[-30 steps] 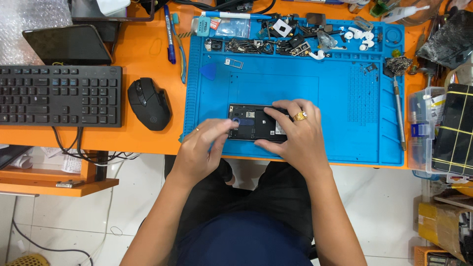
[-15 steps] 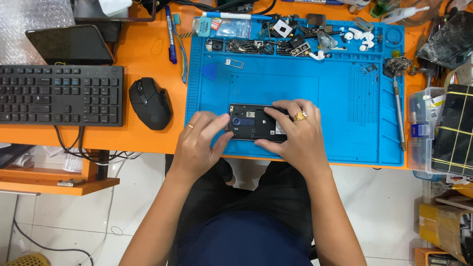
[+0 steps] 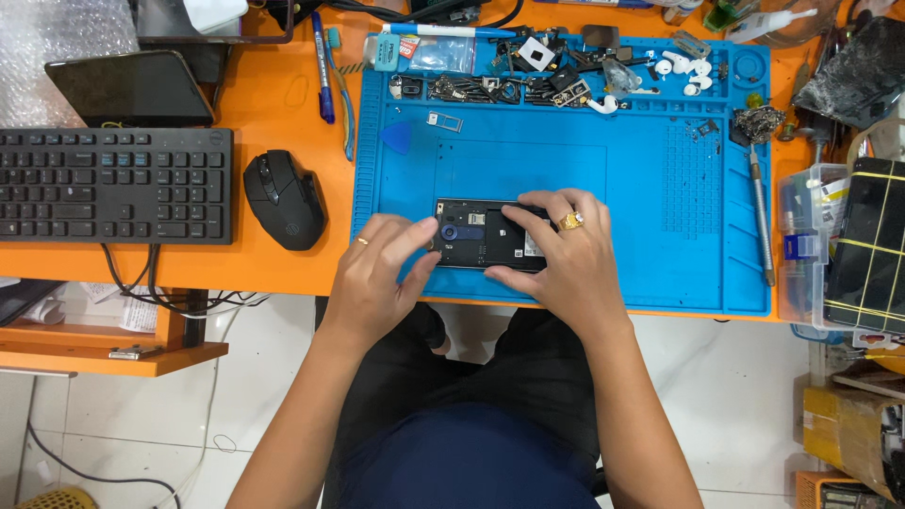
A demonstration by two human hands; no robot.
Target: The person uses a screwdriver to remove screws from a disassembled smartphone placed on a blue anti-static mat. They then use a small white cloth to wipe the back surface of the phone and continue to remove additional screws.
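Gripping opened phone (image 3: 485, 236) near mat edge (image 3: 660, 306)

A matt blue rubbery work mat (image 3: 650, 188) covers the smooth, glossy orange desk (image 3: 273, 113). The opened phone (image 3: 485, 236) shows dark plastic and metal. Near the desk's left edge, keyboard (image 3: 113, 184) and mouse (image 3: 283, 198) are matt black plastic.

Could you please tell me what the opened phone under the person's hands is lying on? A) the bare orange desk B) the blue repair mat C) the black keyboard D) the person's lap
B: the opened phone lies flat on the blue repair mat, with both hands on it.
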